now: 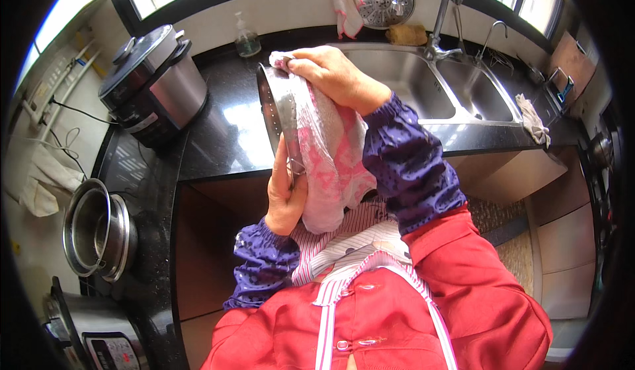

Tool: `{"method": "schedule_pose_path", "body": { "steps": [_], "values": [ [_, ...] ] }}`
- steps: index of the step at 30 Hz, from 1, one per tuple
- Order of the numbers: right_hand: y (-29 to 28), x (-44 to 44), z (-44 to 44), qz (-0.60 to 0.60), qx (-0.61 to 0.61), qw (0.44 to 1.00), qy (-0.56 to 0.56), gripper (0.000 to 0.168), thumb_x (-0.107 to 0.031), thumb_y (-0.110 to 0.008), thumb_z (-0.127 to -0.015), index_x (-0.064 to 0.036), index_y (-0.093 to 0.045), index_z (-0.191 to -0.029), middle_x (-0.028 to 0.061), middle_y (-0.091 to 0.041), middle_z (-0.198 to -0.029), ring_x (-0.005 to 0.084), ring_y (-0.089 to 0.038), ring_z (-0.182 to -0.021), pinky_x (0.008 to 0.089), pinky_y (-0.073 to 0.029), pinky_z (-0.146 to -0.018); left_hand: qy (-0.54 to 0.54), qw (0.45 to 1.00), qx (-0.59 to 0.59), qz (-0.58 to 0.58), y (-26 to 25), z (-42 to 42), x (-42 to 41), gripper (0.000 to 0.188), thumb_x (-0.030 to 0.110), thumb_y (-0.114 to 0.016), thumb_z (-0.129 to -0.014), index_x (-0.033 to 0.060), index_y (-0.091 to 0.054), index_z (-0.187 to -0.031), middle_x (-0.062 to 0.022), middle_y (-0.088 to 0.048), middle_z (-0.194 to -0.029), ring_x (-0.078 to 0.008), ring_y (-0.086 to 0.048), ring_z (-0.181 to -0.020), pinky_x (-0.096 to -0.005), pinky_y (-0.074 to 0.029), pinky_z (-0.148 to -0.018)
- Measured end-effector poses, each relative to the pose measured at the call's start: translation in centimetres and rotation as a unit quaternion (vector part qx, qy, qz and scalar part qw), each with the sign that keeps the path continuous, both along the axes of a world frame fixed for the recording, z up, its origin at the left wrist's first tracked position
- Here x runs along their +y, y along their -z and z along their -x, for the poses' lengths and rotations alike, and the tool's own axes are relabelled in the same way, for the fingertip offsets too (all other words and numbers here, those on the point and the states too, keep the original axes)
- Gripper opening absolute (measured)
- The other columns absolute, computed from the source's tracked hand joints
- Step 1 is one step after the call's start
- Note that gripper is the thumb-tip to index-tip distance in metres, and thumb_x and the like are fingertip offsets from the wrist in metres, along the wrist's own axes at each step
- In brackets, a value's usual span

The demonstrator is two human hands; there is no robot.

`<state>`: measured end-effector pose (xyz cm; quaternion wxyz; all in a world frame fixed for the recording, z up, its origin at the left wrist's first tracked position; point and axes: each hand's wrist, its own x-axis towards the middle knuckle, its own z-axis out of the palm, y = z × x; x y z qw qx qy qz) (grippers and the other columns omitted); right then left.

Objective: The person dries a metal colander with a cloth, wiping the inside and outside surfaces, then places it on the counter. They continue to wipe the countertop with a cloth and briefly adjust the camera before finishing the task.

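My left hand point(286, 191) grips the lower side of a perforated stainless steel colander point(285, 122), which is tilted on edge above the counter's front edge. A pink and white cloth point(327, 166) drapes over the colander's outer side and hangs down toward my apron. Up at the rim, my right hand point(330, 74) pinches a bunched part of this cloth against the metal. The cloth hides most of the colander's underside, and its inside is turned largely away from view.
A black countertop point(218, 146) runs along the wall. Left stand an electric cooker point(154, 87), stacked metal pots point(89, 226) and another appliance point(109, 340). A soap bottle point(247, 37) is behind. At right are a double sink point(407, 82), a faucet point(439, 17) and a rag point(533, 119).
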<state>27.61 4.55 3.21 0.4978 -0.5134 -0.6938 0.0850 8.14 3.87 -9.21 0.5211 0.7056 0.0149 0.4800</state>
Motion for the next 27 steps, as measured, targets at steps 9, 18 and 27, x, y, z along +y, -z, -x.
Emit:
{"method": "schedule_pose_path", "body": {
  "steps": [9, 18, 27],
  "values": [
    [1.2, -2.3, 2.7, -0.183, -0.133, 0.970, 0.085, 0.023, -0.018, -0.051, -0.087, -0.005, -0.059, -0.104, 0.0161, -0.062, -0.096, 0.0348, -0.058, -0.091, 0.0392, -0.046, -0.080, 0.020, 0.992, -0.034, 0.118, -8.0, -1.6, 0.7, 0.050, -0.001, -0.046, -0.091, -0.0058, -0.030, -0.138, -0.0120, -0.052, -0.126, -0.0164, -0.053, -0.112, -0.0293, -0.040, -0.097],
    [3.6, -5.4, 6.0, -0.233, -0.262, 0.928, 0.127, 0.034, -0.014, -0.056, -0.074, -0.003, -0.060, -0.107, 0.0103, -0.062, -0.109, 0.0272, -0.055, -0.112, 0.0433, -0.038, -0.097, -0.038, 0.994, -0.027, 0.097, -4.8, -1.7, 1.2, 0.053, -0.010, -0.038, -0.090, -0.0038, -0.025, -0.141, -0.0113, -0.053, -0.121, -0.0109, -0.051, -0.106, -0.0216, -0.041, -0.088],
    [-1.5, 2.5, 0.1, 0.050, -0.034, 0.998, 0.031, 0.031, -0.030, -0.048, -0.090, -0.003, -0.063, -0.095, 0.0185, -0.063, -0.085, 0.0332, -0.061, -0.082, 0.0385, -0.047, -0.072, 0.028, 0.994, -0.062, 0.080, -2.3, -1.2, 0.2, 0.060, -0.008, -0.045, -0.088, -0.0020, -0.023, -0.143, -0.0101, -0.046, -0.135, -0.0159, -0.045, -0.120, -0.0280, -0.033, -0.102]
  ]
}}
